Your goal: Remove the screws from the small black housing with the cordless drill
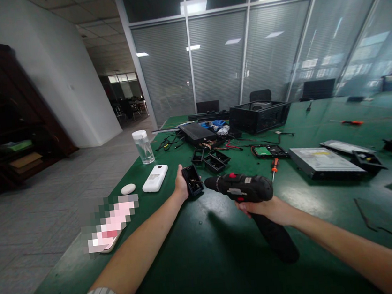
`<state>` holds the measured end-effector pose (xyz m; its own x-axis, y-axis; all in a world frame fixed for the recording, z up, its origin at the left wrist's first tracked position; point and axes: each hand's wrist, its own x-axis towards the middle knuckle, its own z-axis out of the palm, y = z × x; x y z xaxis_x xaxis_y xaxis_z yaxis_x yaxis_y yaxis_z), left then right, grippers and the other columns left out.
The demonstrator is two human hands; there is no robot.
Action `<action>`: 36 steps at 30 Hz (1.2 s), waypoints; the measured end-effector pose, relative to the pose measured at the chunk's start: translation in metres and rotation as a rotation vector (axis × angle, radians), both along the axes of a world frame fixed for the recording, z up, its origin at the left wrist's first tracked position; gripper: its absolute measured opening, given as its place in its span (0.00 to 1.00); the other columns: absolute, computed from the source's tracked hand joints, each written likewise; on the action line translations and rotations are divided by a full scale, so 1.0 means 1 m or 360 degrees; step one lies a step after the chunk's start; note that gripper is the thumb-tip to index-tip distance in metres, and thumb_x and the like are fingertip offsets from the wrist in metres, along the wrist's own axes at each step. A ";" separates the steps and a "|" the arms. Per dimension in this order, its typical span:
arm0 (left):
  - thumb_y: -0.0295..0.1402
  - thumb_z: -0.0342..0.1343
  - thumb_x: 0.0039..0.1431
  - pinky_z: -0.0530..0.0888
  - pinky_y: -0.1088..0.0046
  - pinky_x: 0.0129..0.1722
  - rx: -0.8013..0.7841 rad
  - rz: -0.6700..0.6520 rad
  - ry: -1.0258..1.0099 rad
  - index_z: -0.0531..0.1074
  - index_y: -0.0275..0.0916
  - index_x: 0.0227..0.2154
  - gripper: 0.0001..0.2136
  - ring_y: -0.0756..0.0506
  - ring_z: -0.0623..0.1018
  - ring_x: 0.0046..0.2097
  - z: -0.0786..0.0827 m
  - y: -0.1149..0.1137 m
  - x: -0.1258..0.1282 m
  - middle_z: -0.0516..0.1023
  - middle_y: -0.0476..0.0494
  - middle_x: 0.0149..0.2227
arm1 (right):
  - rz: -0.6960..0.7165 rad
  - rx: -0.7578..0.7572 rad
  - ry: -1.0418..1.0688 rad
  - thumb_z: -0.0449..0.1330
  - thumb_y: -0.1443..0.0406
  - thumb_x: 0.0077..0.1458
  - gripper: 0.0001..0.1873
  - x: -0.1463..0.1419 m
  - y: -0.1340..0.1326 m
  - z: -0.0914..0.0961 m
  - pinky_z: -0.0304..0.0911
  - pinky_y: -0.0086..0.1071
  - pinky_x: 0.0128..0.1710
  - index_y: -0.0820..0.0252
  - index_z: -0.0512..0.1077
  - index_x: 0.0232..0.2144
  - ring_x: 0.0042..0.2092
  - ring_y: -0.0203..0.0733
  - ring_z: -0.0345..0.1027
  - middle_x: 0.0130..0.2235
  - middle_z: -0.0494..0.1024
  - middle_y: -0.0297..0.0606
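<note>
at a dark green tabletop (pixel 189 270), a person's bare left hand (pixel 181 185) holds an open black rectangular box (pixel 193 181), while the right hand (pixel 267 210) grips a black cordless drill with red accents (pixel 245 187), its nose pointing at the box. an orange-handled screwdriver (pixel 274 166) lies beyond the drill; a clear cylindrical white-lidded bottle (pixel 145 149) stands near the left edge.

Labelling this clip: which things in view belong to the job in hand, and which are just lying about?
In the job:
power drill, in the right hand, nose toward the box
small black box, in the left hand

Apparently just lying about:
clear bottle
white rectangular device
white oval object
optical-drive-like metal unit
</note>
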<state>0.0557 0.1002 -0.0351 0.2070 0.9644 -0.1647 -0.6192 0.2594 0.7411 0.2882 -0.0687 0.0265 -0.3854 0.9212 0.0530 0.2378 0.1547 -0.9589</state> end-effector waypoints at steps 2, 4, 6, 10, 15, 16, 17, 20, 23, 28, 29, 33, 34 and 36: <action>0.56 0.45 0.53 0.74 0.59 0.27 0.0000 -0.0005 -0.0001 0.70 0.35 0.30 0.25 0.39 0.78 0.26 0.000 0.000 0.000 0.75 0.39 0.24 | 0.0010 0.0000 -0.0003 0.62 0.56 0.49 0.13 -0.001 0.000 0.000 0.59 0.33 0.31 0.61 0.69 0.30 0.29 0.37 0.61 0.27 0.68 0.32; 0.55 0.45 0.54 0.74 0.60 0.27 -0.0005 -0.0024 -0.0001 0.71 0.35 0.30 0.25 0.39 0.78 0.26 -0.001 0.000 0.000 0.75 0.39 0.24 | 0.0008 -0.0003 -0.0003 0.62 0.56 0.49 0.13 -0.002 -0.001 0.001 0.58 0.32 0.30 0.61 0.68 0.29 0.29 0.36 0.60 0.26 0.67 0.32; 0.54 0.45 0.54 0.74 0.61 0.27 -0.0005 -0.0039 0.0002 0.70 0.34 0.30 0.25 0.39 0.78 0.26 0.000 0.000 0.000 0.75 0.39 0.23 | -0.0013 -0.0018 -0.0008 0.62 0.56 0.49 0.14 -0.003 -0.001 0.001 0.58 0.32 0.30 0.61 0.68 0.30 0.29 0.36 0.60 0.26 0.67 0.31; 0.52 0.45 0.55 0.74 0.61 0.26 0.0007 -0.0031 0.0012 0.70 0.35 0.29 0.23 0.40 0.77 0.26 0.001 -0.001 0.000 0.75 0.40 0.23 | -0.0021 -0.0016 -0.0024 0.62 0.55 0.49 0.16 -0.003 -0.002 0.002 0.57 0.32 0.30 0.62 0.69 0.35 0.29 0.36 0.60 0.27 0.67 0.31; 0.51 0.44 0.55 0.74 0.61 0.27 0.0003 -0.0019 0.0008 0.70 0.35 0.28 0.22 0.40 0.77 0.26 0.002 -0.002 0.001 0.75 0.40 0.24 | -0.0006 0.0010 -0.0048 0.61 0.56 0.50 0.16 0.000 0.000 -0.001 0.58 0.33 0.31 0.61 0.69 0.37 0.30 0.37 0.61 0.27 0.67 0.32; 0.51 0.44 0.55 0.74 0.61 0.27 0.0001 -0.0022 0.0002 0.70 0.35 0.28 0.22 0.40 0.77 0.26 0.002 -0.002 0.001 0.75 0.39 0.24 | 0.0001 0.0007 -0.0036 0.61 0.56 0.50 0.15 0.000 0.000 -0.002 0.58 0.33 0.31 0.60 0.69 0.35 0.30 0.37 0.61 0.27 0.67 0.32; 0.51 0.44 0.56 0.74 0.61 0.27 0.0003 -0.0024 -0.0004 0.70 0.35 0.28 0.22 0.40 0.77 0.26 0.002 -0.002 0.001 0.75 0.39 0.24 | 0.0015 -0.0001 -0.0025 0.61 0.56 0.50 0.14 0.001 0.001 -0.003 0.58 0.33 0.31 0.61 0.69 0.34 0.30 0.37 0.60 0.28 0.67 0.32; 0.50 0.45 0.56 0.74 0.61 0.27 0.0013 -0.0009 -0.0019 0.70 0.34 0.28 0.22 0.40 0.77 0.26 0.003 -0.003 0.001 0.75 0.39 0.24 | 0.0059 -0.0025 -0.0032 0.60 0.56 0.52 0.14 0.002 0.002 -0.005 0.58 0.32 0.30 0.61 0.69 0.31 0.30 0.37 0.60 0.27 0.67 0.33; 0.48 0.45 0.57 0.74 0.63 0.27 0.0017 -0.0001 -0.0030 0.70 0.34 0.28 0.20 0.41 0.77 0.27 0.004 -0.003 0.001 0.75 0.40 0.23 | 0.0067 0.0025 -0.0037 0.59 0.56 0.52 0.13 0.003 0.002 -0.005 0.58 0.32 0.31 0.61 0.69 0.32 0.30 0.37 0.60 0.28 0.67 0.33; 0.47 0.45 0.56 0.74 0.63 0.26 0.0015 -0.0021 -0.0030 0.71 0.34 0.28 0.20 0.40 0.77 0.26 0.003 -0.003 0.001 0.75 0.39 0.23 | 0.0043 -0.0023 -0.0033 0.59 0.57 0.53 0.12 0.002 0.001 -0.004 0.58 0.33 0.30 0.62 0.68 0.32 0.30 0.37 0.60 0.28 0.67 0.33; 0.47 0.45 0.56 0.74 0.63 0.26 0.0012 -0.0017 -0.0027 0.71 0.34 0.27 0.20 0.40 0.77 0.26 0.003 -0.003 0.001 0.75 0.39 0.23 | 0.0047 -0.0041 -0.0041 0.59 0.57 0.53 0.13 0.002 0.001 -0.005 0.58 0.33 0.30 0.62 0.68 0.32 0.30 0.37 0.60 0.28 0.67 0.33; 0.48 0.45 0.56 0.74 0.63 0.27 -0.0008 -0.0033 -0.0043 0.71 0.33 0.28 0.20 0.40 0.77 0.27 0.004 -0.003 0.001 0.75 0.39 0.23 | 0.0070 -0.0046 -0.0054 0.59 0.57 0.53 0.13 0.003 0.002 -0.005 0.57 0.33 0.30 0.62 0.68 0.31 0.29 0.37 0.59 0.28 0.67 0.33; 0.48 0.45 0.56 0.74 0.63 0.27 -0.0010 -0.0036 -0.0049 0.71 0.33 0.28 0.20 0.40 0.77 0.27 0.004 -0.003 0.001 0.75 0.39 0.23 | 0.0070 -0.0046 -0.0059 0.59 0.57 0.53 0.13 0.003 0.002 -0.005 0.57 0.33 0.30 0.62 0.68 0.31 0.29 0.37 0.59 0.28 0.67 0.33; 0.47 0.45 0.56 0.74 0.63 0.27 -0.0011 -0.0032 -0.0054 0.71 0.34 0.28 0.20 0.40 0.77 0.27 0.004 -0.003 0.001 0.75 0.39 0.23 | 0.0053 -0.0049 -0.0069 0.59 0.57 0.53 0.13 0.003 0.002 -0.005 0.57 0.33 0.30 0.62 0.68 0.31 0.30 0.37 0.59 0.28 0.67 0.33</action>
